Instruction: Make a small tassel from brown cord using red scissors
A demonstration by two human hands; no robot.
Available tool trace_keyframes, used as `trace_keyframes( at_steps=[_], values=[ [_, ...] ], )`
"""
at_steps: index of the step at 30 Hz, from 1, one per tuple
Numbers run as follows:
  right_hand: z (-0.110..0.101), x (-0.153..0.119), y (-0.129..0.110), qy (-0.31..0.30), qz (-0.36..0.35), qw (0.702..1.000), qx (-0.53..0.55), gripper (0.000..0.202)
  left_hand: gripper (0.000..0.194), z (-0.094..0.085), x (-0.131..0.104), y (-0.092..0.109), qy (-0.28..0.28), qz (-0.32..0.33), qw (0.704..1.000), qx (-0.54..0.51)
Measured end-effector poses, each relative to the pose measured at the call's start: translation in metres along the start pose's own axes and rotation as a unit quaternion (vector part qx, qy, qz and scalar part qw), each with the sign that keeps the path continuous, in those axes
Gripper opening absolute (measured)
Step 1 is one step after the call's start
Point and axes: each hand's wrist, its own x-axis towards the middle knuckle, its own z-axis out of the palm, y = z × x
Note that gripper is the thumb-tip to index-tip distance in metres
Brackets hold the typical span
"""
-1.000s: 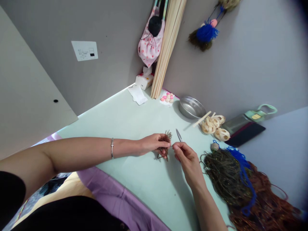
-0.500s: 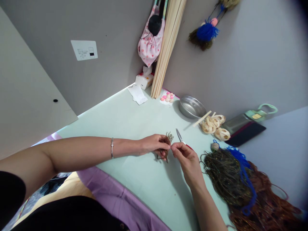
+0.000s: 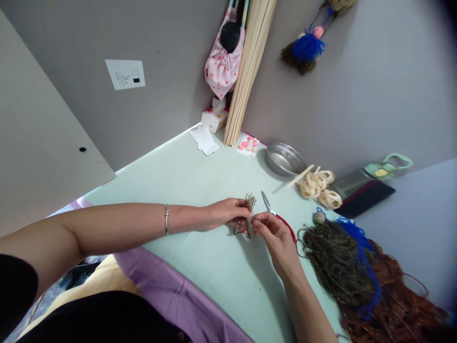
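Brown yarn [image 3: 249,203], gripped by left hand [image 3: 228,212], may slip if right hand [image 3: 275,234] (pinched, contents unclear) pulls toward three o'clock.

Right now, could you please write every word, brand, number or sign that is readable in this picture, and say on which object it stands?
No text can be read with certainty.
White rectangular panel on the grey wall: several lines of small marks, too blurred to read.
Tissue pack: a small dark mark, too small to read.
Scissors: no lettering visible.
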Motion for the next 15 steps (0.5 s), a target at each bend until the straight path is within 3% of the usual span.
trace_keyframes(
  at_steps=[4,8,15],
  values=[
    [0.0037,-0.0014,-0.0039,-0.011,0.007,0.999,0.032,0.022,0.009,0.0001,-0.0004,0.0002,-0.004,0.007,1.000,0.003],
    [0.0032,-0.0017,-0.0031,0.035,-0.005,0.998,0.058,0.022,0.009,0.0007,-0.0012,0.0003,-0.007,0.005,1.000,0.017],
    [0.0023,-0.0037,-0.0036,0.079,-0.068,0.994,-0.013,0.016,0.011,0.0018,-0.0001,0.0010,-0.003,-0.008,1.000,0.011]
  ],
)
